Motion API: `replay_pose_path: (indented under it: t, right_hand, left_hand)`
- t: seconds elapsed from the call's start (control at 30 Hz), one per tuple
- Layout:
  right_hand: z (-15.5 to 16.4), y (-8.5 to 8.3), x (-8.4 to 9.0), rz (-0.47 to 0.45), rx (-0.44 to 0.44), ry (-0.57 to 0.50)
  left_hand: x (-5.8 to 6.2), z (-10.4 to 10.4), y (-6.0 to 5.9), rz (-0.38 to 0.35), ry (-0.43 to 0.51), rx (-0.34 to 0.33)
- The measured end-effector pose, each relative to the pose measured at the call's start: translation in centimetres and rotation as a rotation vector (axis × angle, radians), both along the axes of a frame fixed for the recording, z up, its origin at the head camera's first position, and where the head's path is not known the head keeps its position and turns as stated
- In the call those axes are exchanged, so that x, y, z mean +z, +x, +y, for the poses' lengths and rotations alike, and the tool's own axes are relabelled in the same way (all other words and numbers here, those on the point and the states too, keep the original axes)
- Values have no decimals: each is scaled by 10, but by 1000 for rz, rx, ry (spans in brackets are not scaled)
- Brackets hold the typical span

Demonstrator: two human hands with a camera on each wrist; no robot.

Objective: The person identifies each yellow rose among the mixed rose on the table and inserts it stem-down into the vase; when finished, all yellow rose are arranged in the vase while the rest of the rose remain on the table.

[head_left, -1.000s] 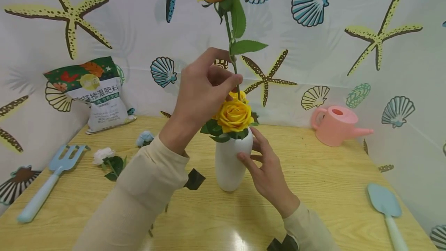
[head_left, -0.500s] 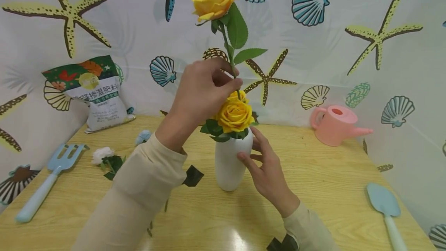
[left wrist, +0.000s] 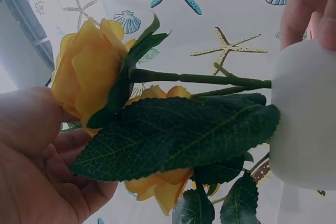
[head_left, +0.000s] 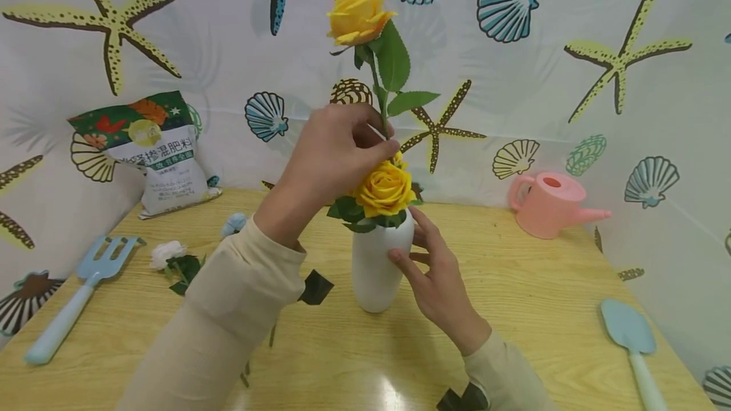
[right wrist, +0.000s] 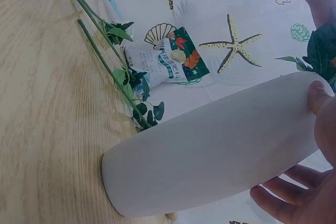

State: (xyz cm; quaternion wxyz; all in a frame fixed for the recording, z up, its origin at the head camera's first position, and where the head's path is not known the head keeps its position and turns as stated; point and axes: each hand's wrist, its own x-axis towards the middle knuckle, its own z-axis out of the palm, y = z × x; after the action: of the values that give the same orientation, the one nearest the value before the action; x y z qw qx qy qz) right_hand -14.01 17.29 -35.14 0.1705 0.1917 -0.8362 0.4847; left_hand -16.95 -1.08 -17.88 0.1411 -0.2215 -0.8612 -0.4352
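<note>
yellow rose point(head_left: 358, 16), thin stem pinched by left fingers point(head_left: 374, 148); smooth white vase point(head_left: 377, 265) under straight right fingers point(head_left: 412, 259)

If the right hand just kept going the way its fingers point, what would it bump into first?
The right hand points up and left at the white vase, which its fingertips already touch, so the vase comes first.

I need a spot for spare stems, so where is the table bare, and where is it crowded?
Bare wood lies between the white vase and the pink watering can, and on toward the blue trowel. The left is crowded: loose flowers, the blue fork and the fertilizer bag.
</note>
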Motion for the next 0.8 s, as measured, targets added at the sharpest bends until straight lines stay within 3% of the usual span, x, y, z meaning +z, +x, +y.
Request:
replay_pose_path:
  t: [0.27,0.53,0.7,0.8]
  right_hand:
    - [0,0,-1,1,-10,13]
    - [-1,0,-1,7,-10,15]
    - [0,1,0,12,-6,16]
    - [0,1,0,10,-6,16]
  left_hand:
    - [2,-1,0,4,-70,45]
    - [2,-8,6,-98,109,1]
    - [2,-13,7,-83,182,-21]
    - [3,-14,6,-37,205,-23]
